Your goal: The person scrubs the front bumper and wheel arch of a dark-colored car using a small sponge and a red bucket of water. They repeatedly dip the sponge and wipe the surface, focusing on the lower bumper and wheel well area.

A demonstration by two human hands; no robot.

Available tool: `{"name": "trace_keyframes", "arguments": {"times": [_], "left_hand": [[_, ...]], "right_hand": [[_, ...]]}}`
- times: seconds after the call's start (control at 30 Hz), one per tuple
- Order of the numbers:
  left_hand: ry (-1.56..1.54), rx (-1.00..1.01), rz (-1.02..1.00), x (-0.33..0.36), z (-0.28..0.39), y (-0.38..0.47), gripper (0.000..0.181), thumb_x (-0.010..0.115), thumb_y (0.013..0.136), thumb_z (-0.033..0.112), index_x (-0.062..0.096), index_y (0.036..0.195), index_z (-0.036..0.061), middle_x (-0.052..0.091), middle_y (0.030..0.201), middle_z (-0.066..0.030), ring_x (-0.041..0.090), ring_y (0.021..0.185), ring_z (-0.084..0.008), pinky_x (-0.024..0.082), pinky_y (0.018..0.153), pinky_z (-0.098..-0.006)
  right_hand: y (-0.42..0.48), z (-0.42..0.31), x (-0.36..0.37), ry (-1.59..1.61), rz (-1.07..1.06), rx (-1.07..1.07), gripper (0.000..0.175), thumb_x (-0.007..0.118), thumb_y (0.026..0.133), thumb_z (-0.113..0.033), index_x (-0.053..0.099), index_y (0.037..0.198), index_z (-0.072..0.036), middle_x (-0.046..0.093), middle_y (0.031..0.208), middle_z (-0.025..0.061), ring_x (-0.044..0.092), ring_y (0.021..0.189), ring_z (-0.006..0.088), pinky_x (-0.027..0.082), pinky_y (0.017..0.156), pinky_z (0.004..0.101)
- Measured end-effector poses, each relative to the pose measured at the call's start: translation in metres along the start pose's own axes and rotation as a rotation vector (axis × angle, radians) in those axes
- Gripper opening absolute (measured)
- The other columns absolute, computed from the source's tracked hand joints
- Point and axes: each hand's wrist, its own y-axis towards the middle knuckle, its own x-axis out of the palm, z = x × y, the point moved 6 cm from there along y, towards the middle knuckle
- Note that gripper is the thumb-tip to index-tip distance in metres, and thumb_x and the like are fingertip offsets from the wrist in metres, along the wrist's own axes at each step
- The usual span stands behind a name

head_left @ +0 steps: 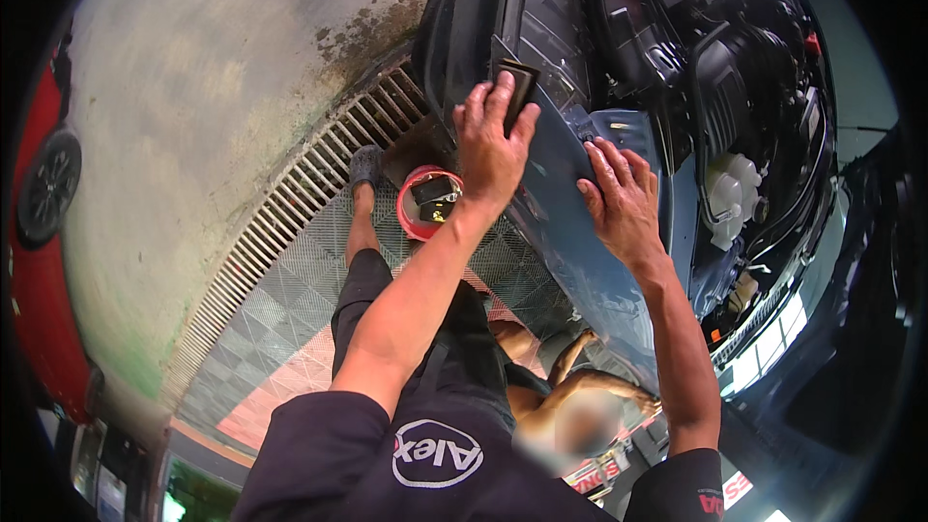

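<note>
My left hand (493,141) presses a dark rectangular block (520,90), which looks like a sanding block, against the front of a car fender (580,225). Its fingers and thumb lie along the block's sides. The fender is blue-grey, and its surface looks dull and wet in places. Palm down, my right hand (625,199) rests on the fender's upper edge beside the engine bay, fingers spread and holding nothing. Whatever lies under both palms is hidden.
A red bucket (407,214) with dark blocks inside stands on the tiled floor by my foot. A floor drain grate (290,210) curves past it. Another person (573,384) crouches close by at the car's side. The engine bay (725,87) lies open at right; a red car (43,261) stands far left.
</note>
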Motion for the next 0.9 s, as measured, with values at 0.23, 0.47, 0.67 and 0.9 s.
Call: {"name": "trace_keyframes", "arguments": {"times": [0.23, 0.47, 0.67, 0.9], "left_hand": [[-0.004, 0.085, 0.22, -0.007, 0.012, 0.031, 0.048, 0.074, 0.109, 0.035, 0.073, 0.144, 0.0008, 0.075, 0.13, -0.0242, 0.068, 0.122, -0.0407, 0.049, 0.111, -0.0517], [0.021, -0.001, 0.144, 0.001, 0.035, -0.012, 0.05, 0.074, 0.105, 0.024, 0.07, 0.148, -0.0015, 0.072, 0.129, -0.0263, 0.068, 0.124, -0.043, 0.05, 0.114, -0.0533], [0.011, -0.075, 0.158, -0.001, 0.012, 0.037, 0.051, 0.072, 0.107, 0.031, 0.071, 0.144, -0.0039, 0.073, 0.131, -0.0285, 0.069, 0.124, -0.045, 0.054, 0.113, -0.052], [-0.01, -0.034, 0.181, 0.005, 0.023, 0.028, 0.046, 0.076, 0.102, 0.029, 0.073, 0.138, 0.0003, 0.073, 0.128, -0.027, 0.07, 0.122, -0.0446, 0.056, 0.106, -0.0526]], "right_hand": [[-0.003, 0.003, 0.008, 0.073, 0.071, -0.058, 0.048, 0.075, 0.107, -0.029, 0.07, 0.149, -0.007, 0.069, 0.15, 0.0092, 0.058, 0.141, 0.0337, 0.045, 0.113, 0.0481], [-0.002, 0.003, 0.006, 0.136, 0.099, -0.061, 0.043, 0.076, 0.106, -0.026, 0.073, 0.143, -0.006, 0.071, 0.146, 0.0092, 0.059, 0.139, 0.0337, 0.046, 0.113, 0.0486], [-0.003, 0.004, 0.007, 0.122, 0.123, -0.065, 0.044, 0.077, 0.105, -0.026, 0.074, 0.144, -0.005, 0.071, 0.146, 0.009, 0.059, 0.139, 0.0334, 0.046, 0.113, 0.0488], [-0.004, 0.005, 0.008, 0.135, 0.072, -0.037, 0.046, 0.074, 0.108, -0.029, 0.072, 0.149, -0.007, 0.071, 0.15, 0.0103, 0.059, 0.141, 0.0347, 0.045, 0.117, 0.0478]]}}
